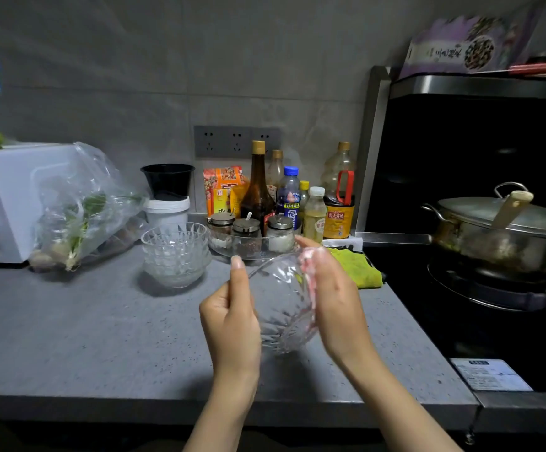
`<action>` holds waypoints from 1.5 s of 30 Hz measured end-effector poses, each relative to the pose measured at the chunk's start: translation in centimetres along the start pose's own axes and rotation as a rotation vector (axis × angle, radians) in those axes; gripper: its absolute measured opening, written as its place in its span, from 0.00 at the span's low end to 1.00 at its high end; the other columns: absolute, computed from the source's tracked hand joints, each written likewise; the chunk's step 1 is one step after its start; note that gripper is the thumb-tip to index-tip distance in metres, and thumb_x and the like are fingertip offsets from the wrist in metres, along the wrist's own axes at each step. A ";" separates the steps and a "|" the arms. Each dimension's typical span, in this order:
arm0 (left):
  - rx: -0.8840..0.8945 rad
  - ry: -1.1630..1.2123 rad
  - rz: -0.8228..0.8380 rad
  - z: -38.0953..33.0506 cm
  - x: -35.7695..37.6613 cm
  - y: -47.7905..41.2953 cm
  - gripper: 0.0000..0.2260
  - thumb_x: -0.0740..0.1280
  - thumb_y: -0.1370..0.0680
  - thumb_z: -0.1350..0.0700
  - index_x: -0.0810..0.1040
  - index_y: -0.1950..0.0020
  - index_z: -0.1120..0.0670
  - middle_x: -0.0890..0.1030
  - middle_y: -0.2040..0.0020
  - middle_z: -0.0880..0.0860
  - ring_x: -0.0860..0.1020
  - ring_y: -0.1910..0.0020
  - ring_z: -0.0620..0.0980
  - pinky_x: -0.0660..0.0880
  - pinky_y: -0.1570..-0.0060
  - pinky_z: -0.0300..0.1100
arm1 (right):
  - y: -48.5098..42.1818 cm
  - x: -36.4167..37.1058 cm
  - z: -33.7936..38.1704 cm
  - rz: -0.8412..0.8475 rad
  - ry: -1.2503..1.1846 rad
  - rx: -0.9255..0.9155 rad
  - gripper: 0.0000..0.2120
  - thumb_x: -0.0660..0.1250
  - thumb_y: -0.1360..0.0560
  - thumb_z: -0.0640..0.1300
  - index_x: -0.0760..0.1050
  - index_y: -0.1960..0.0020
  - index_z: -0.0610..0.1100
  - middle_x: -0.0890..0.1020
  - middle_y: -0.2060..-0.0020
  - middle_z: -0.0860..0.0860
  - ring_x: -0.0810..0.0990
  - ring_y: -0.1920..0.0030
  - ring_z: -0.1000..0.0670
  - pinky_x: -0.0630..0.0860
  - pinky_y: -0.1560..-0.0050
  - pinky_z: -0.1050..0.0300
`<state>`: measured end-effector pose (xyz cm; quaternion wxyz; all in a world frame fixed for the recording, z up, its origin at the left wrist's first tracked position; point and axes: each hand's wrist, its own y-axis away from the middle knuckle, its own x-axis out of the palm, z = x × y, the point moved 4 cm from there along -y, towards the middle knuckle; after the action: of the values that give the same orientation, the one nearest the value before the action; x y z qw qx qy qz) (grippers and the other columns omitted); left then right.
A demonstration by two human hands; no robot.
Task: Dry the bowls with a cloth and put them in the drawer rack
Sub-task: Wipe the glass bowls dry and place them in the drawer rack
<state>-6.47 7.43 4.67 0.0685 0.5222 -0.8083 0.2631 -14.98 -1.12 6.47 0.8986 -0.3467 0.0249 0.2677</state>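
Evidently drying is in hand: above the table [102,337], near the stacked bowls [175,252], one glass bowl [284,308] hangs tilted. The left grip [232,314] is curled round its rim and the right grip [333,295] clamped on the opposite side, pressing a pinkish wad [309,272], probably the cloth. Next, I judge: finish wiping, then find the drawer rack, unseen here.

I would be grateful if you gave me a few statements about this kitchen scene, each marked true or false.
1. The left hand and right hand hold one glass bowl above the counter. True.
2. The stack of glass bowls sits on the stove. False: it stands on the counter.
3. The yellow-green cloth is in the left hand. False: it lies on the counter beside the stove.
4. The pot on the stove has its lid on. True.
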 end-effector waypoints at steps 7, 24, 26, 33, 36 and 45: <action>0.029 0.014 0.001 0.4 -0.3 -0.2 0.25 0.60 0.28 0.40 0.61 0.76 0.56 0.58 0.76 0.52 0.56 0.76 0.48 0.55 0.74 0.40 | 1.7 0.9 1.2 -0.085 0.212 -0.152 0.22 0.44 0.19 0.59 0.63 0.29 0.58 0.69 0.34 0.65 0.70 0.33 0.60 0.71 0.36 0.58; -0.150 0.241 0.012 1.1 -0.9 0.0 0.17 0.62 0.30 0.36 0.72 0.65 0.50 0.73 0.61 0.53 0.72 0.61 0.50 0.68 0.57 0.46 | 1.4 0.9 -2.6 -0.136 -0.828 0.480 0.22 0.60 0.30 0.61 0.78 0.45 0.49 0.86 0.57 0.51 0.84 0.55 0.51 0.79 0.53 0.52; -0.199 0.106 0.100 1.3 -1.1 -0.1 0.18 0.57 0.30 0.35 0.75 0.59 0.47 0.80 0.57 0.47 0.78 0.58 0.44 0.70 0.52 0.39 | 1.2 0.2 -2.4 -0.159 -0.842 0.435 0.21 0.62 0.30 0.59 0.79 0.45 0.47 0.86 0.58 0.51 0.85 0.57 0.52 0.80 0.60 0.57; -0.603 -0.041 0.629 2.0 -1.9 0.0 0.35 0.48 0.31 0.27 0.73 0.36 0.47 0.83 0.44 0.56 0.82 0.47 0.56 0.81 0.51 0.51 | 1.5 -1.2 0.0 -0.144 -0.168 -0.220 0.22 0.55 0.23 0.62 0.75 0.63 0.49 0.76 0.73 0.49 0.74 0.75 0.58 0.63 0.72 0.68; -0.859 0.182 0.619 2.4 -2.5 0.3 0.29 0.57 0.28 0.34 0.72 0.35 0.52 0.83 0.46 0.62 0.83 0.53 0.62 0.82 0.64 0.50 | 2.1 -1.0 -1.0 -0.094 0.173 -0.442 0.26 0.52 0.19 0.59 0.75 0.64 0.44 0.74 0.71 0.52 0.72 0.71 0.55 0.68 0.72 0.56; -0.564 0.137 0.460 3.3 -2.8 0.6 0.14 0.55 0.19 0.53 0.74 0.38 0.41 0.83 0.43 0.55 0.83 0.51 0.60 0.77 0.48 0.61 | 0.2 -1.3 1.6 0.219 0.261 -0.286 0.11 0.62 0.25 0.57 0.68 0.48 0.53 0.78 0.59 0.57 0.79 0.61 0.57 0.75 0.63 0.63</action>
<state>-5.19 8.29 0.59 0.2028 0.2686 -0.9388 0.0731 -16.42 -0.58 7.91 0.7950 -0.4974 0.1405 0.3175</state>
